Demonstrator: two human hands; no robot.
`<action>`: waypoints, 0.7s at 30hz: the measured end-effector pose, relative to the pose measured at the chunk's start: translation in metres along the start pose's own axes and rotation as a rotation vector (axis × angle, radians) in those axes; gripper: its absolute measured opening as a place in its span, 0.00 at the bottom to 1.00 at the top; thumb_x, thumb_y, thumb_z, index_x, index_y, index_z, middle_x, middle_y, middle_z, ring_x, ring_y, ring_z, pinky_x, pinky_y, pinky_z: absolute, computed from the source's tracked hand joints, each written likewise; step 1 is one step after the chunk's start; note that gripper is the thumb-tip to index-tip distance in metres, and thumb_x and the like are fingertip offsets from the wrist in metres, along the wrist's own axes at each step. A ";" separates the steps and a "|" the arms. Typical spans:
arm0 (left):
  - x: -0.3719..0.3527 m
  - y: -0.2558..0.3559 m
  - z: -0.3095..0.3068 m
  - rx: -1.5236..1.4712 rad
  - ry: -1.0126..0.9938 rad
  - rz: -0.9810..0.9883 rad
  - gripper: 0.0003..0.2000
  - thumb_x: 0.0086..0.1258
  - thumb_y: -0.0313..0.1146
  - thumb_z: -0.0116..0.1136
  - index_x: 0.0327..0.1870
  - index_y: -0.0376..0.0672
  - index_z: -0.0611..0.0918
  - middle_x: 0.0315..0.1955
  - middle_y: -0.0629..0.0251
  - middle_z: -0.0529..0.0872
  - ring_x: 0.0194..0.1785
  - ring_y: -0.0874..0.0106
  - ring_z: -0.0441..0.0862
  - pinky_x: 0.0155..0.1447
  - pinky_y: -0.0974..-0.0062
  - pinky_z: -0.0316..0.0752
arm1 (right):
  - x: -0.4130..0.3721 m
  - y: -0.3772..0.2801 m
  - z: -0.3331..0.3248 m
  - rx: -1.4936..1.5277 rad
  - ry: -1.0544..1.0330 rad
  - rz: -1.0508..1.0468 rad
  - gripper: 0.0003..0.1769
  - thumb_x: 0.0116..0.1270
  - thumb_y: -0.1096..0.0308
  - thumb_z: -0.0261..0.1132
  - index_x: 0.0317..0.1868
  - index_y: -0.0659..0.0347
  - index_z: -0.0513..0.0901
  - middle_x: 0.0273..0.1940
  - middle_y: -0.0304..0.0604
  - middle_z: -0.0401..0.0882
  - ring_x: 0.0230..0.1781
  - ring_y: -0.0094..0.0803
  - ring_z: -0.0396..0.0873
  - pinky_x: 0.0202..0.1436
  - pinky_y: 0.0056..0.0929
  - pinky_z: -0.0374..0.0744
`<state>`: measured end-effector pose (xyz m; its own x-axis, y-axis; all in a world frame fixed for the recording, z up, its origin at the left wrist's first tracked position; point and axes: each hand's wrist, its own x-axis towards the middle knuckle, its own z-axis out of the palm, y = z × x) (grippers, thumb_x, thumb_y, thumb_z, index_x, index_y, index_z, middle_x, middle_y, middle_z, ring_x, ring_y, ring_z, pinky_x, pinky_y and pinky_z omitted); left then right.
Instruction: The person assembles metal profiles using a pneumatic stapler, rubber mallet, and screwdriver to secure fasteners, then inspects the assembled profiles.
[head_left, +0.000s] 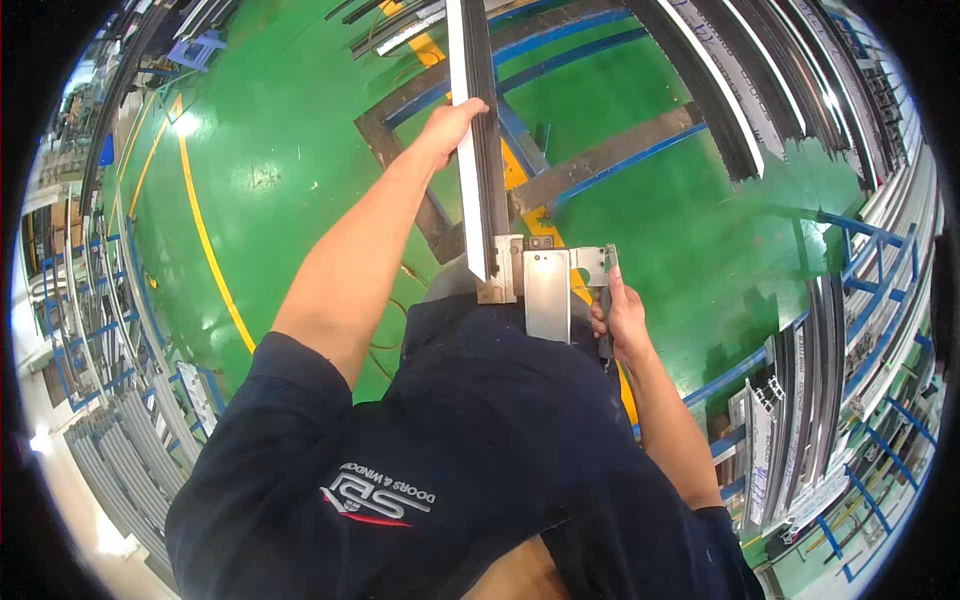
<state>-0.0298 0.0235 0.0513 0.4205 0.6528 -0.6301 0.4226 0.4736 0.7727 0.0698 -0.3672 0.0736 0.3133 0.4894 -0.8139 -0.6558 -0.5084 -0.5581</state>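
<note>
My left hand (448, 132) is closed around a long black-and-white window-frame profile (487, 170), thumb over its top. The profile runs from the top edge of the view down toward my waist, where its angled end meets a metal fixture (508, 270). A smooth silver plate (547, 297) forms part of this fixture, in front of my shirt. To its right is a flat metal bracket (597, 262) with holes. My right hand (622, 318) is wrapped around a dark handle (605, 322) beside the bracket, thumb pointing up along it. The handle's lower end is partly hidden.
Beneath the profile lies a steel floor frame (600, 165) with blue edges. Long profiles (735, 90) fill the upper right, and blue racks (875, 265) hold more at the right. A light blue stool (197, 50) stands at the upper left. Yellow lines cross the green floor (290, 150).
</note>
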 end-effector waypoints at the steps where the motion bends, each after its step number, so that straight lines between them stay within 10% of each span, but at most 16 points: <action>1: -0.004 0.000 0.000 -0.025 -0.009 0.000 0.21 0.69 0.43 0.64 0.50 0.31 0.85 0.38 0.57 0.90 0.35 0.67 0.88 0.43 0.67 0.83 | -0.003 -0.002 0.001 -0.003 0.018 0.002 0.34 0.79 0.31 0.55 0.38 0.59 0.73 0.20 0.35 0.68 0.14 0.23 0.64 0.19 0.25 0.65; 6: -0.014 0.006 0.006 0.205 0.151 0.108 0.20 0.68 0.43 0.65 0.48 0.32 0.86 0.38 0.57 0.90 0.37 0.67 0.88 0.44 0.65 0.83 | -0.004 -0.004 0.000 -0.018 0.015 -0.032 0.34 0.79 0.31 0.54 0.39 0.59 0.73 0.20 0.35 0.68 0.14 0.23 0.64 0.19 0.26 0.65; 10: -0.013 0.006 -0.002 -0.179 -0.120 -0.034 0.23 0.69 0.47 0.64 0.47 0.30 0.86 0.37 0.58 0.89 0.38 0.66 0.86 0.46 0.65 0.79 | -0.011 -0.012 0.002 -0.025 -0.024 -0.044 0.32 0.81 0.35 0.53 0.40 0.60 0.73 0.21 0.36 0.69 0.15 0.24 0.65 0.20 0.27 0.68; 14: 0.006 0.004 0.015 0.348 0.177 0.160 0.20 0.68 0.44 0.65 0.49 0.34 0.87 0.39 0.57 0.91 0.40 0.65 0.89 0.50 0.66 0.83 | 0.000 -0.002 -0.007 0.000 -0.009 -0.026 0.33 0.81 0.34 0.53 0.40 0.61 0.73 0.21 0.36 0.69 0.15 0.24 0.66 0.20 0.27 0.68; 18: -0.021 0.015 0.015 -0.022 -0.117 0.050 0.23 0.68 0.45 0.63 0.51 0.31 0.86 0.39 0.57 0.91 0.40 0.64 0.89 0.48 0.68 0.81 | -0.004 -0.001 -0.007 0.016 -0.016 -0.035 0.34 0.80 0.33 0.53 0.40 0.60 0.74 0.21 0.36 0.70 0.15 0.24 0.66 0.20 0.27 0.67; 21: -0.023 0.014 0.036 0.347 0.324 0.284 0.22 0.66 0.44 0.64 0.53 0.35 0.85 0.41 0.57 0.91 0.42 0.65 0.89 0.49 0.68 0.81 | -0.006 0.000 -0.008 -0.006 -0.004 -0.048 0.34 0.80 0.33 0.53 0.38 0.61 0.74 0.21 0.36 0.70 0.15 0.25 0.67 0.19 0.27 0.68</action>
<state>-0.0050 -0.0064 0.0737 0.3112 0.9008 -0.3027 0.5913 0.0659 0.8037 0.0740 -0.3758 0.0773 0.3415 0.5157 -0.7858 -0.6363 -0.4884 -0.5971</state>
